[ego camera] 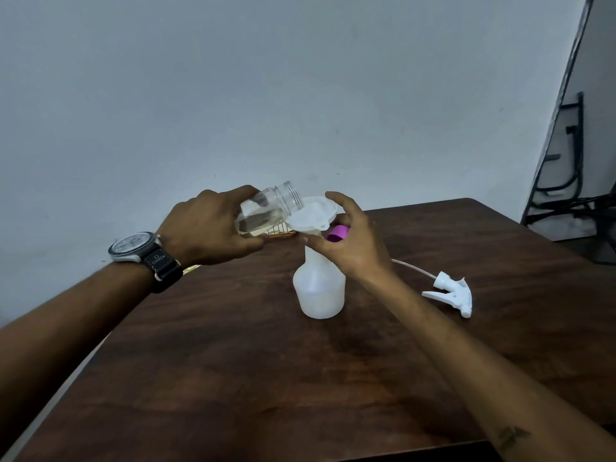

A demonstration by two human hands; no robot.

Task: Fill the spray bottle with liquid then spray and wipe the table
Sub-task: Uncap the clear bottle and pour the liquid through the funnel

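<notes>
Right of the spray bottle (319,288) on our desk (233,361) lies its trigger head (450,293). Our left hand (206,228) fingers grip a tilted glass jar (266,210) over the funnel (311,215); right hand (353,238) fingers steady the funnel, pinching a purple cap (337,233).

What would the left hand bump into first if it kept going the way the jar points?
Probably the white plastic funnel on the translucent white spray bottle. The left hand tips the clear glass jar toward its rim; depth is unclear.
</notes>
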